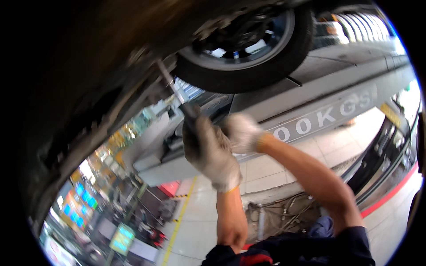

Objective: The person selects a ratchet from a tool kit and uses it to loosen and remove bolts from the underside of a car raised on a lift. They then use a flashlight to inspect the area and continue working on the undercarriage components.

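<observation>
Overhead, filling the upper left: one car underbody [88, 57], dark and dirty, mostly lost in shadow, details hard to make out. Beside it, at the top centre: one wheel [248, 40] with black tyre and dark rim, upper part cut off by the picture edge. Behind the wheel: one grey lift platform [337, 93], crossing from the centre to the right edge, far end bent by the lens. Below: tiled floor [204, 213] with one yellow line [179, 221] and one red stripe [390, 195] at the right; cables on the floor near the lower centre, tangled and not countable. Lower left: shop clutter and bright screens, too small and blurred to tell.

Two hands, both in pale work gloves, forearms bare, coming up from the lower edge. Left hand [211, 150] with fingers closed around the dark handle of one long tool [177, 95]. Right hand [242, 133] just beside, touching the left hand, fingers curled; whether gripping the handle too, cannot tell. Tool: thin metal shaft rising up and left from the fingers, tip hidden against the underbody close to the wheel. Handle mostly covered by the gloves.
</observation>
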Available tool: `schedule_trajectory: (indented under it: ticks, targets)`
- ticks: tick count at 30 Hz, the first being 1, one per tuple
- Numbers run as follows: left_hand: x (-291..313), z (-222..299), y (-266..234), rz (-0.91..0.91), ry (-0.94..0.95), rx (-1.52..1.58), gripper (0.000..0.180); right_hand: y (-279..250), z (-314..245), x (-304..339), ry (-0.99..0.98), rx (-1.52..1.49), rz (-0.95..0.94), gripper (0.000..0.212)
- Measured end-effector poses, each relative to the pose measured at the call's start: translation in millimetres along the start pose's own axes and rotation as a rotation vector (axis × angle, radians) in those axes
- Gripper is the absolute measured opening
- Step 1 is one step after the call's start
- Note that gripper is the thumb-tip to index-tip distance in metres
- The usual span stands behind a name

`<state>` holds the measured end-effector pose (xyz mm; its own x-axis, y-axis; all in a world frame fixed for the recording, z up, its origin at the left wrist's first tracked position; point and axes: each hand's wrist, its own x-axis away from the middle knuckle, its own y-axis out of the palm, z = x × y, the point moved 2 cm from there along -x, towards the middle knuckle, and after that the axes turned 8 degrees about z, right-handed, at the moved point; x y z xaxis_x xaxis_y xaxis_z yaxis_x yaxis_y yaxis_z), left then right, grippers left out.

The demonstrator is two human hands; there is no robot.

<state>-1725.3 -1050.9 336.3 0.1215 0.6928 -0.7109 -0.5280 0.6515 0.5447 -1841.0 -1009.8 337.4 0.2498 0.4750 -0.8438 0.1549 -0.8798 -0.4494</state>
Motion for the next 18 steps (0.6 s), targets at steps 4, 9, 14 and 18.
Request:
schedule_trajectory:
  ticks: [4, 9, 14, 18]
  targets:
    - [-30.7, 6.1, -13.7, 0.002, 0.523, -0.411, 0.026, 91.6, -11.8, -35.3, -0.306, -0.267, 0.102, 0.024]
    - [-31.4, -23.2, -31.4, -0.735, -0.799, 1.224, 0.065, -57.6, -93.4, 91.7, -0.314, 0.655, 0.267, 0.017]
    - [-19.9, -16.3, -18.5, -0.480, -0.474, 0.634, 0.061, -36.8, -40.2, 43.9, -0.421, 0.878, 0.195, 0.014]
    - [3.5, -21.2, 11.7, 0.216, 0.531, -0.174, 0.023, -6.8, 38.7, 23.4, -0.131, -0.247, 0.106, 0.014]
